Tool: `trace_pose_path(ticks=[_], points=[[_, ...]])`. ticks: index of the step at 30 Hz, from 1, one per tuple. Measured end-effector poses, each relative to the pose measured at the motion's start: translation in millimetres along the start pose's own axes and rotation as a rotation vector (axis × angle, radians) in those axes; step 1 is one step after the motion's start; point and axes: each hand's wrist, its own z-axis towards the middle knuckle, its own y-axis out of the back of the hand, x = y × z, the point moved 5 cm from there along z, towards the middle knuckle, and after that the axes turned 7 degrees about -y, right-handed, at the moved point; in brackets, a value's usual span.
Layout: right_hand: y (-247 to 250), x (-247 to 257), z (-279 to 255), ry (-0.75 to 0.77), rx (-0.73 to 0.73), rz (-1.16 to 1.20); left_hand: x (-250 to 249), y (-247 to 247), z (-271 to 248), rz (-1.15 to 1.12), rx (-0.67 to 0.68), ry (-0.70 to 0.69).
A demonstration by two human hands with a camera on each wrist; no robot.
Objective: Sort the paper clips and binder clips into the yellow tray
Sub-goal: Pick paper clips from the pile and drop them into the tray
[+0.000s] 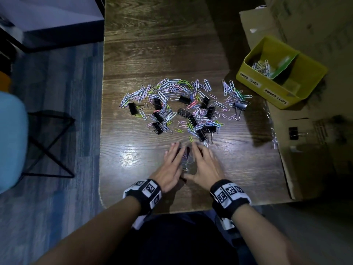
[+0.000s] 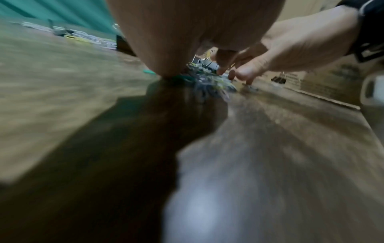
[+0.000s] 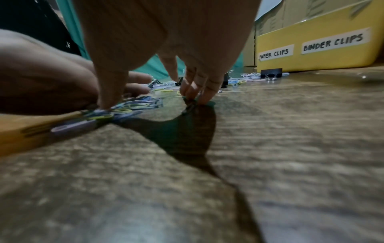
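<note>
A loose heap of coloured paper clips (image 1: 172, 92) mixed with black binder clips (image 1: 185, 99) lies mid-table. The yellow tray (image 1: 267, 90), labelled PAPER CLIPS and BINDER CLIPS (image 3: 311, 54), stands at the right on cardboard; several paper clips (image 1: 261, 67) lie in its left compartment. Near the front edge my left hand (image 1: 172, 163) and right hand (image 1: 204, 165) lie side by side with straight fingers down on the table, hemming in a small bunch of paper clips (image 1: 186, 159) (image 3: 124, 108). The right thumb presses on that bunch. Neither hand grips anything.
A flattened cardboard box (image 1: 298, 169) borders the table on the right, with one stray binder clip (image 1: 293, 133) on it. A green divider (image 1: 284, 66) splits the tray. A black wire-frame stand (image 1: 47, 144) sits on the floor at the left.
</note>
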Motion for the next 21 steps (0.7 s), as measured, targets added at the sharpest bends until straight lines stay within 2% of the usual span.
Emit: trace_pose_path(ticks=[3, 5, 7, 9, 11, 18, 21], points=[[-9.7, 9.7, 0.5, -0.031, 0.047, -0.129, -4.2, 18.2, 3.5, -0.037, -0.021, 0.012], [-14.8, 15.7, -1.4, -0.031, 0.035, -0.134, 1.4, 35.8, 1.8, 0.143, -0.004, 0.048], [-19.9, 19.6, -2.8, -0.03, 0.03, -0.063, 7.7, 43.8, 0.1, 0.333, 0.08, 0.052], [-20.8, 23.1, -3.0, -0.013, 0.031, -0.006, 13.2, 37.9, 0.4, 0.388, 0.168, 0.03], [-19.1, 24.4, -1.3, -0.005, 0.045, 0.04, 13.1, 31.3, 3.7, 0.38, 0.194, 0.012], [-7.2, 20.1, 6.9, 0.081, 0.063, 0.057, 5.7, 40.4, 17.1, 0.149, 0.028, 0.007], [-2.8, 18.2, 10.7, 0.101, 0.143, 0.031, 4.5, 49.0, 21.1, 0.15, 0.039, -0.021]])
